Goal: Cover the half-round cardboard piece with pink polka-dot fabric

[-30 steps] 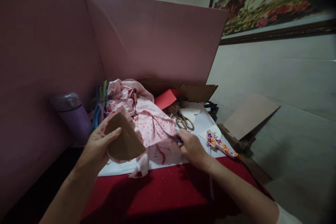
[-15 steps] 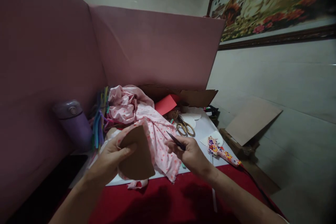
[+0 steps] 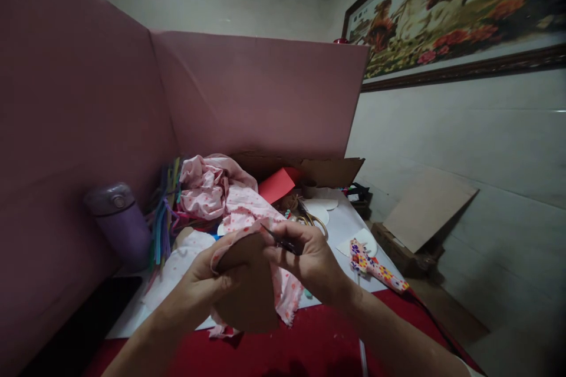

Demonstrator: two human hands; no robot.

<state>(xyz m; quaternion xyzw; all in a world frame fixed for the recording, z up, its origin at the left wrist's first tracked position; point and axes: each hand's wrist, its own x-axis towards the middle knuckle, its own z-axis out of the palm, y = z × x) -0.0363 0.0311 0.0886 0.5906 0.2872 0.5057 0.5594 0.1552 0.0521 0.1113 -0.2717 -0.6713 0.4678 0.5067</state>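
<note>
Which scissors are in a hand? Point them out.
The small dark scissors, pinched in the right hand; the gold-handled scissors lie apart on the white sheet.

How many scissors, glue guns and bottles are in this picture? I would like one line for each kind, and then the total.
Scissors: 2, a small dark pair in the right hand and a gold pair on the white sheet.
Glue guns: 1, the spotted glue gun.
Bottles: 1, the purple bottle.
Total: 4

Purple bottle [image 3: 117, 221], patterned glue gun [image 3: 375, 265], red paper [image 3: 276, 184], framed painting [image 3: 451, 12], pink partition [image 3: 256, 94]
</note>
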